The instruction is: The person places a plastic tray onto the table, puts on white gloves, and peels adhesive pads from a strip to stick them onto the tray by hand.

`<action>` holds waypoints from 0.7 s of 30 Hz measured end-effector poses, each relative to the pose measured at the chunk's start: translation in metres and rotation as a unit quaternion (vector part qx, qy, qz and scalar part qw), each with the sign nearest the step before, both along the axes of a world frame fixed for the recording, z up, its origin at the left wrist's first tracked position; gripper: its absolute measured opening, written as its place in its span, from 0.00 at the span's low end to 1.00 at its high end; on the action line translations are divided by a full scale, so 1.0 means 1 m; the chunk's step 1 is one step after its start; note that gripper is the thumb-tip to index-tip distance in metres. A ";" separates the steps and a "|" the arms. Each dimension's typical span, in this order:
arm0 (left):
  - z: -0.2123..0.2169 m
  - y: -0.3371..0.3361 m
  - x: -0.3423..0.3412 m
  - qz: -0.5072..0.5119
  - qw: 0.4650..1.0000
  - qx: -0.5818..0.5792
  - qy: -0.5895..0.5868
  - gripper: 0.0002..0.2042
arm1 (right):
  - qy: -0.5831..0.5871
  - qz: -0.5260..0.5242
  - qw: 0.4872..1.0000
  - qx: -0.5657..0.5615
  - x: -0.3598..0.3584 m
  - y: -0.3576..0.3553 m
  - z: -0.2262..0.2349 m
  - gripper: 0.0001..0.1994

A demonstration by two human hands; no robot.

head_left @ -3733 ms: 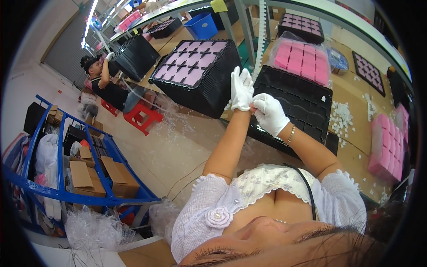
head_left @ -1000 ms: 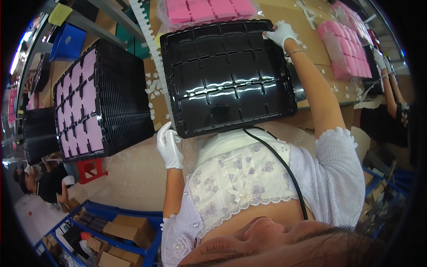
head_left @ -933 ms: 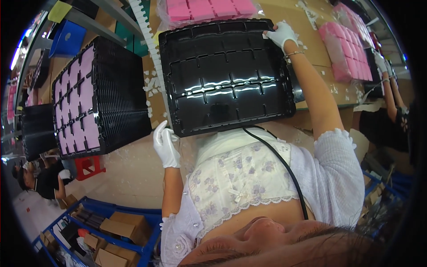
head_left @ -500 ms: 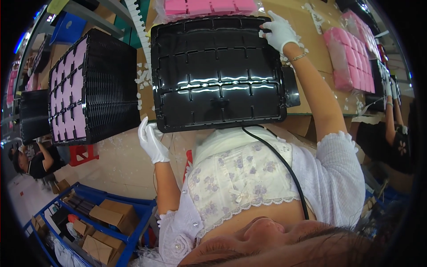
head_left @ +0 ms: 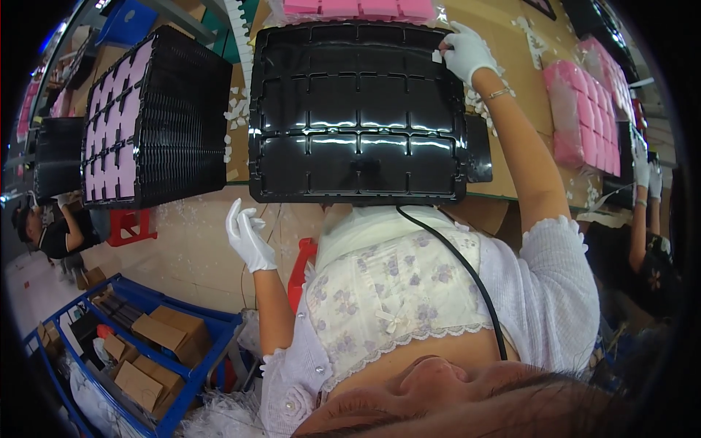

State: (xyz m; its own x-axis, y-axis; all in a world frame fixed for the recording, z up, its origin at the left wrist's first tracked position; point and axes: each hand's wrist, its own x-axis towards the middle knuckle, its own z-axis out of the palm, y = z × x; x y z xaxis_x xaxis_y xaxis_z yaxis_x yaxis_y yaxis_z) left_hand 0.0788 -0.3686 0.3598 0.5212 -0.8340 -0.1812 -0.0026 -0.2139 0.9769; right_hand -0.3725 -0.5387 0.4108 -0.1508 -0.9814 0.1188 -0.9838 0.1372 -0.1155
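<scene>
A black plastic tray (head_left: 358, 102) with molded compartments lies in front of me, its surface shiny. At its far right corner is my right hand (head_left: 469, 57) in a white glove, fingers bent. A small white piece (head_left: 437, 55) shows at its fingertips, over the tray. My left hand (head_left: 250, 237), also white-gloved, hovers off the tray's near left corner, fingers apart and nothing in them. To the left stands a tall stack of black trays (head_left: 182, 120), with pale pink pieces (head_left: 117, 139) in the compartments of its visible face.
Pink foam blocks in clear wrap (head_left: 580, 117) sit on the right of the cardboard-covered table (head_left: 515, 146), and more pink foam (head_left: 358, 9) lies beyond the tray. White scraps (head_left: 237, 109) litter the table. A blue rack (head_left: 182, 379) with cardboard boxes and a red stool (head_left: 131, 226) stand at left; co-workers flank me.
My left hand has come away from the tray's near left corner. My right hand stays at the far right corner with the white piece. The whole view has shifted slightly.
</scene>
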 end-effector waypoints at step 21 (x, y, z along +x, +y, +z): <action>-0.013 -0.085 -0.004 -0.178 0.950 -0.128 -0.222 0.20 | 0.037 -0.021 0.998 0.042 0.017 0.006 0.000 0.11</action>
State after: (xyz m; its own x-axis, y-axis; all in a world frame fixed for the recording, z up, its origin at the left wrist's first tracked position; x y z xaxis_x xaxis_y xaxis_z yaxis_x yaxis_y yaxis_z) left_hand 0.0744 -0.4540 0.3467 0.1763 -0.9587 0.2234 -0.4548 0.1219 0.8822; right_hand -0.3552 -0.5327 0.4109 -0.1868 -0.9812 0.0486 -0.9822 0.1855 -0.0299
